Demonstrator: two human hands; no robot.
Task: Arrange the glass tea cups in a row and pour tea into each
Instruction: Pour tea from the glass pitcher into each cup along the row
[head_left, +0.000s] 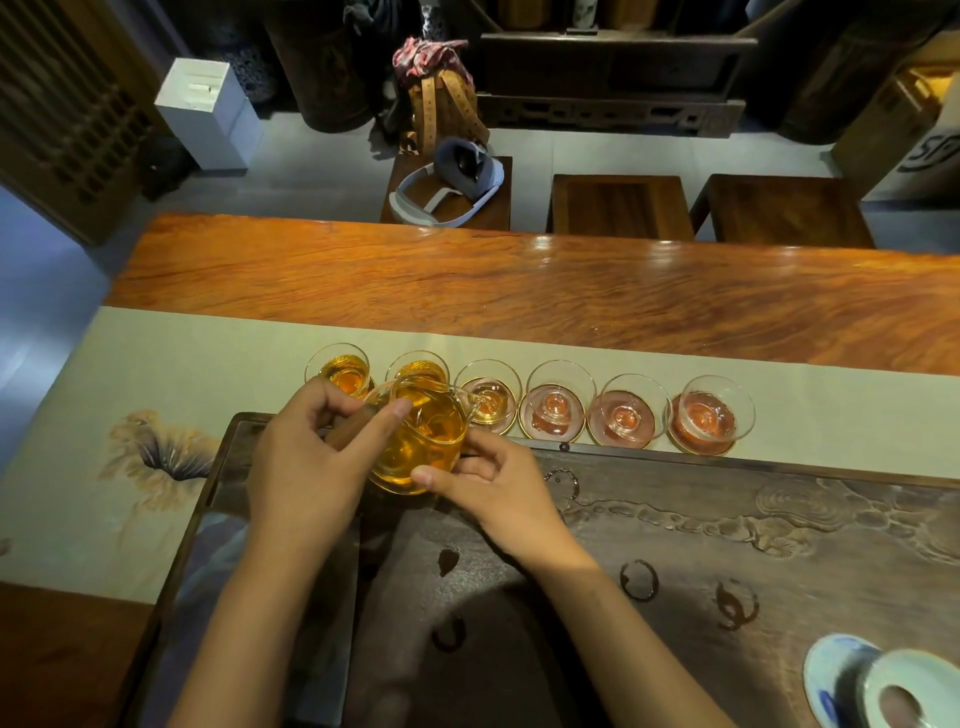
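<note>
1. Porcelain lidded bowl (883, 686): nearest you, at the lower right corner of the dark carved tea tray (727, 519), white with blue marks, partly cut off by the frame edge.

2. Your forearms: both reach forward over the tray from the bottom edge and converge on one vessel.

3. Your left hand (306, 457): fingers and thumb curled round the wooden side handle of the glass pitcher (421, 441), thumb stretched toward the glass body. A firm grasp, wrist turned so the spout tips right.

4. Your right hand (493, 483): thumb pressed to the pitcher's lower side, fingers curled under and behind it, steadying it (how far they wrap cannot be seen).

5. Pitcher: held above the tray's far edge, tilted, holding amber tea, its spout over the third cup (488, 395), where a thin stream enters.

6. Glass tea cups: six in a row on the pale table runner (156, 364), just beyond the tray. First cup (343, 371) and second cup (418, 369), at the left, hold amber tea. The three cups to the right (558, 400) (628, 410) (709, 413) hold no visible tea; cups three to six stand on pink gold-rimmed saucers.

7. Wooden table (467, 280): polished, reddish, beyond the runner.

8. Wooden stools (621, 205): past the table; the leftmost carries a grey headset (447, 192).
</note>
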